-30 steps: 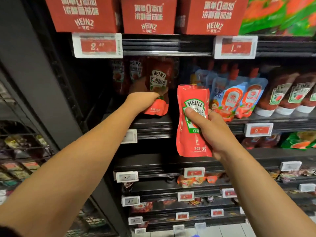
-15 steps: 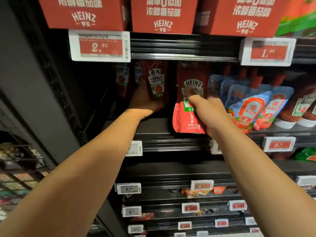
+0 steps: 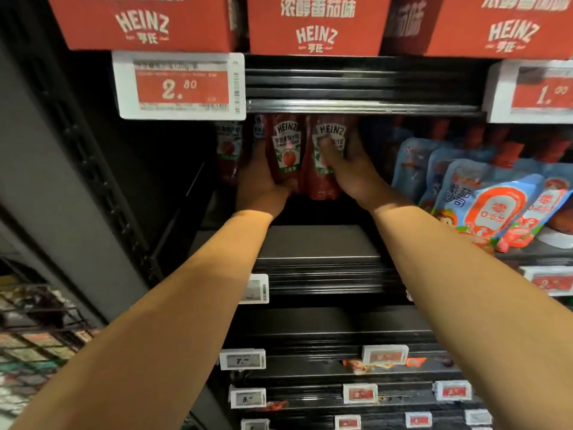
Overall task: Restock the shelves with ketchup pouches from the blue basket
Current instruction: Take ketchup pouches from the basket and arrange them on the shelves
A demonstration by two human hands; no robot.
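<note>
You face a dark store shelf (image 3: 316, 243), black metal, dim at the back, with more shelves below carrying small price tags. Three red Heinz boxes (image 3: 313, 23) sit on the shelf above. Two big price tags hang from its edge: one at left (image 3: 181, 85) reading 2.80, one at right (image 3: 536, 91).

At the back of the shelf you can count at least four red ketchup pouches standing upright; the far-left ones are in shadow. Your left hand (image 3: 260, 184) cups the left front pouch (image 3: 286, 150) from its left side, fingers behind it. Your right hand (image 3: 350, 169) grips the right front pouch (image 3: 325, 159), thumb across its label. The two pouches touch. To the right stand three blue pouches (image 3: 483, 206), overlapping and leaning.
</note>
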